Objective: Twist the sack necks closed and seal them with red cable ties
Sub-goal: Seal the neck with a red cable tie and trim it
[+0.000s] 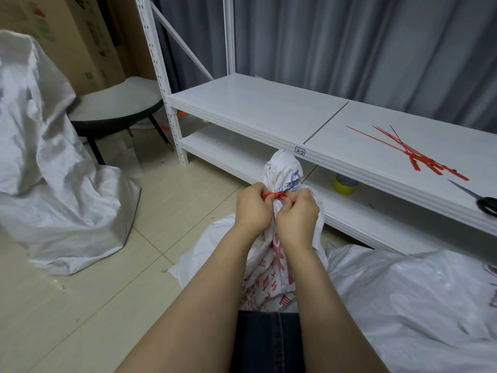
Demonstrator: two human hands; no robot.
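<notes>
Red cable tie (273,195) wraps the twisted neck of the printed sack (282,170) by the shelf edge, left hand (251,208) and right hand (297,216) both pinching it, woven fabric looks soft and slippery, so grip at the tie, spare ties (419,157) on the shelf (255,109).

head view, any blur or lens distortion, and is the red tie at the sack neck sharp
Head view: wide-angle bending tilts the white rack; light is soft and even, with mild sheen on the grey sack at left; print on the cardboard box is blurred; the red cable tie pinched between left hand and right hand is sharp.
</notes>
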